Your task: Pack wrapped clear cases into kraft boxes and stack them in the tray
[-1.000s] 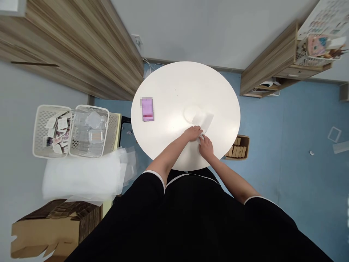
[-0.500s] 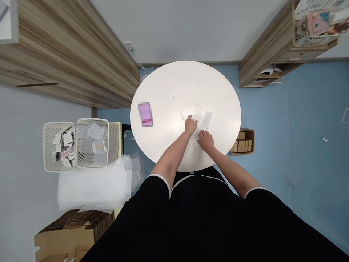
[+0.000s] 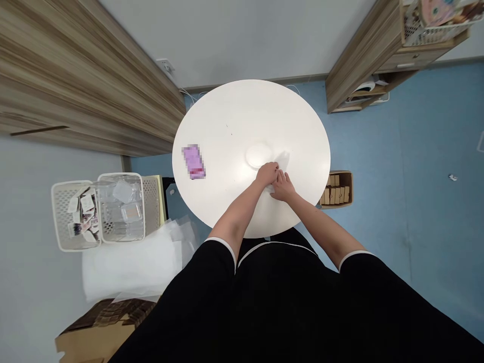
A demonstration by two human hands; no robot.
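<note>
My left hand (image 3: 266, 174) and my right hand (image 3: 283, 185) meet near the middle of the round white table (image 3: 227, 116), fingers almost touching. Between them they grip a thin translucent white plastic sheet (image 3: 282, 160), most of it hidden by my fingers. A pale round patch (image 3: 259, 155) lies just beyond my left hand. It could be a white disc or glare. Far to the left on the tabletop lies a pixelated purple package (image 3: 193, 162), well away from both hands.
Left of the table stand two perforated white baskets (image 3: 60, 217) holding small packets and clear items, above a pile of translucent sheets (image 3: 128, 267) and a cardboard box (image 3: 102, 327). A small carton of brown boxes (image 3: 336, 189) sits at the right edge. Wooden cabinets flank the table.
My hands have drawn closer together over the sheet, which now shows less. The whole view has shifted slightly left and up, carrying the table and purple package with it.
</note>
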